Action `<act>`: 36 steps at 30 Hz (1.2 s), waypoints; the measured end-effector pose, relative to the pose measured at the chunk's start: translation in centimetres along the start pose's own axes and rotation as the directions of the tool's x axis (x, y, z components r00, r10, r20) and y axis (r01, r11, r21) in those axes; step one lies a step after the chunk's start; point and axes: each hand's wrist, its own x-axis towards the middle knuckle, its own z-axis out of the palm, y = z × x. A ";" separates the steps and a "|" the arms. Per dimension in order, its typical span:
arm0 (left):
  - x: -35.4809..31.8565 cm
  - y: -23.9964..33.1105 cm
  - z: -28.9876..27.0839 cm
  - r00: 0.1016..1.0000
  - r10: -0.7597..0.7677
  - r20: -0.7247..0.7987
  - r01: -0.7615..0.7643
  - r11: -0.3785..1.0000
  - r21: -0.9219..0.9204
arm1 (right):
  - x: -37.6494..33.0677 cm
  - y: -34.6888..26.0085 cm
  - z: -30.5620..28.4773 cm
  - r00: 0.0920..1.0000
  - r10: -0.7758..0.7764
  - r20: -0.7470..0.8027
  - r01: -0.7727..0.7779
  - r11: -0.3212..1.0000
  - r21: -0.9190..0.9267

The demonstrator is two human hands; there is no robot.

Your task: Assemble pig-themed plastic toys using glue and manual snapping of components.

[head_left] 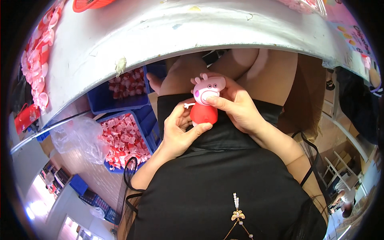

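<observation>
A pink pig figure [205, 112] in a red dress is held upright over my lap, below the table edge. My left hand [180, 126] grips its lower body, thumb across the bottom of the dress. Around the head from the right wraps my right hand [236, 102], its thumb pressed near the snout and mouth. One thin white arm of the figure sticks out to the left, over my left fingers. Its far side is hidden by my fingers.
The white table [160, 32] curves across the top, with a red basket [90, 4] and a row of pink and red plastic parts [38, 64] at left. Blue crates [120, 105] of similar parts stand below, beside a clear plastic bag [80, 138]. Another person [345, 200] is far right.
</observation>
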 end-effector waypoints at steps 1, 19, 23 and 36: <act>0.0 -0.1 0.1 1.000 0.015 0.002 -0.015 1.000 0.009 | 0.0 0.1 0.2 1.000 -0.001 -0.004 0.001 1.000 0.000; 0.1 0.3 0.2 1.000 0.017 0.023 -0.015 0.994 -0.105 | 0.2 0.1 0.4 0.998 -0.059 -0.027 0.059 0.998 -0.018; 0.2 0.3 0.1 1.000 -0.021 -0.005 0.020 0.998 -0.060 | 0.0 -0.9 0.8 0.986 0.087 -0.145 -0.044 0.960 0.277; 0.2 -0.8 0.6 0.996 0.085 -0.019 -0.084 0.996 0.016 | 0.7 0.9 1.4 0.960 -0.169 -0.225 0.172 0.985 -0.005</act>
